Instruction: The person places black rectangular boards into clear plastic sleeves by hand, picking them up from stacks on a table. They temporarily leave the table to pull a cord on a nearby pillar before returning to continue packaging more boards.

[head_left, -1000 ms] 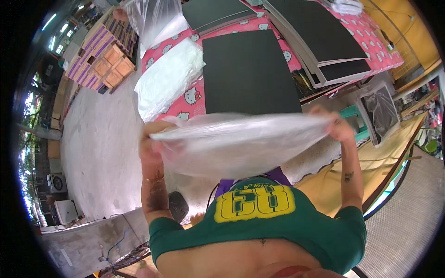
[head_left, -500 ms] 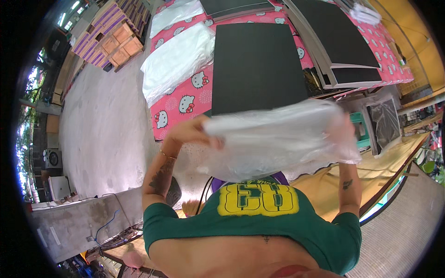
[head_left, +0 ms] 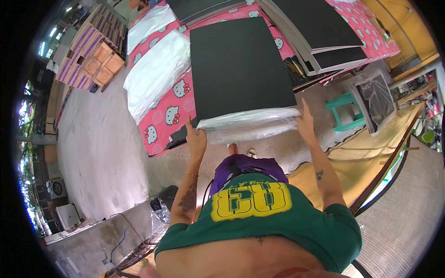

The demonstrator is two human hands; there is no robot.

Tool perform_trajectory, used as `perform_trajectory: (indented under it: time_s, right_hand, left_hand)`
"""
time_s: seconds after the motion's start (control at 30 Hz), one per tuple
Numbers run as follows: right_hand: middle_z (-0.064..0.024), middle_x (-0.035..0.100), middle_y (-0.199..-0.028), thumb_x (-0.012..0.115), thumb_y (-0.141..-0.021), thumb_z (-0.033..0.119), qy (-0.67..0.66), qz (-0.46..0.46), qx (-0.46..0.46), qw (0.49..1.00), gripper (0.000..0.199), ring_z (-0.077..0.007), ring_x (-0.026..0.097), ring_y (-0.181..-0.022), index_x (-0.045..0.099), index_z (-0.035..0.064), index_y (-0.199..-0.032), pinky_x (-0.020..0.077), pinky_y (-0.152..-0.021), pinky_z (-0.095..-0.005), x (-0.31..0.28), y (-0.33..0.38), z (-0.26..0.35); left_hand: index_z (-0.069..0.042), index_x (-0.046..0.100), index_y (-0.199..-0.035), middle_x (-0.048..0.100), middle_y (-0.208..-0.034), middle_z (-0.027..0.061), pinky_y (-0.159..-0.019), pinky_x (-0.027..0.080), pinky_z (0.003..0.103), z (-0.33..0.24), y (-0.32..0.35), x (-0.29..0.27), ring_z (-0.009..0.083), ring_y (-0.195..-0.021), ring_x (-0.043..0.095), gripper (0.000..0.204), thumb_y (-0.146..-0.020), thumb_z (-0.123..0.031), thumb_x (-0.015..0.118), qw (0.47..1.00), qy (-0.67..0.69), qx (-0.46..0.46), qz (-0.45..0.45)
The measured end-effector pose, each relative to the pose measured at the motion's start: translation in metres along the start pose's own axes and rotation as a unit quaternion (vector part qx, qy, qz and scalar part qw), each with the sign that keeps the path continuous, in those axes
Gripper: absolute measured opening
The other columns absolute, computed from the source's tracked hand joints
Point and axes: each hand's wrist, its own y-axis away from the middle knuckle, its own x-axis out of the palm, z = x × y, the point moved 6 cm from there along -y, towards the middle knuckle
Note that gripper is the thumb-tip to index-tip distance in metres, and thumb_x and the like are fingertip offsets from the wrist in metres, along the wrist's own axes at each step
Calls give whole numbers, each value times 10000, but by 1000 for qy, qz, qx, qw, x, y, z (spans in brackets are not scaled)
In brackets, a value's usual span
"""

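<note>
Both hands grip the clear plastic bag mouth at the near edge of the black board: left hand, right hand fingers pinched shut. Keep the mouth taut, pull evenly over both corners.

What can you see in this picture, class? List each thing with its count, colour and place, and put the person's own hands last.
Plastic bag: one, clear, at the near edge of the black board.
Black board: one, black, on the table.
Tablecloth: one, pink with cartoon cats, covering the table.
Plastic bag stacks: two, whitish, left on the table.
Board stack: one, black, far right.
Stool: one, teal, on the floor, right.
Left hand: on the bag's left end.
Right hand: on the bag's right end.
</note>
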Motion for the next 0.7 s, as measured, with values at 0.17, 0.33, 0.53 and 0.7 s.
perform_trajectory:
  time_s: [0.17, 0.33, 0.53, 0.7]
  right_hand:
    - [-91, 620, -956, 533, -777, -32, 56, -44, 38, 997, 576, -131, 527, -725, 467, 77, -1339, 449, -666, -267, 15, 3, 19]
    - [-104, 627, -1036, 543, -761, -35, -113, 12, -17, 993, 480, -132, 583, -936, 534, 80, -1227, 445, -773, -255, -15, -7, 10]
    - [-164, 505, -1264, 597, -838, 293, -407, 277, -188, 850, 470, -245, 510, -1169, 500, 81, -1246, 416, -958, -342, -85, -26, 195]
    - [-64, 539, -1278, 464, -959, 176, -613, 265, -190, 720, 337, -216, 529, -1154, 483, 87, -1284, 431, -962, -448, -79, -135, 303]
  left_hand:
    - [5, 375, -1346, 599, -673, 137, -608, 468, 349, 8, -2, 6, 211, -629, 595, 554, -812, -20, 520, 989, -119, 90, 3]
    - [-56, 308, -1421, 623, -867, 95, -686, 475, 298, 17, -11, -24, 169, -783, 606, 685, -786, -73, 565, 984, 124, 108, 68]
    - [-56, 343, -1383, 594, -1062, 120, -825, 480, 313, -125, -23, -128, 181, -939, 590, 593, -850, -141, 589, 798, 533, 120, 252]
    - [-26, 533, -1184, 600, -1164, 125, -956, 442, 428, -241, -133, -157, 240, -1103, 544, 298, -904, -126, 541, 594, 712, 211, 310]
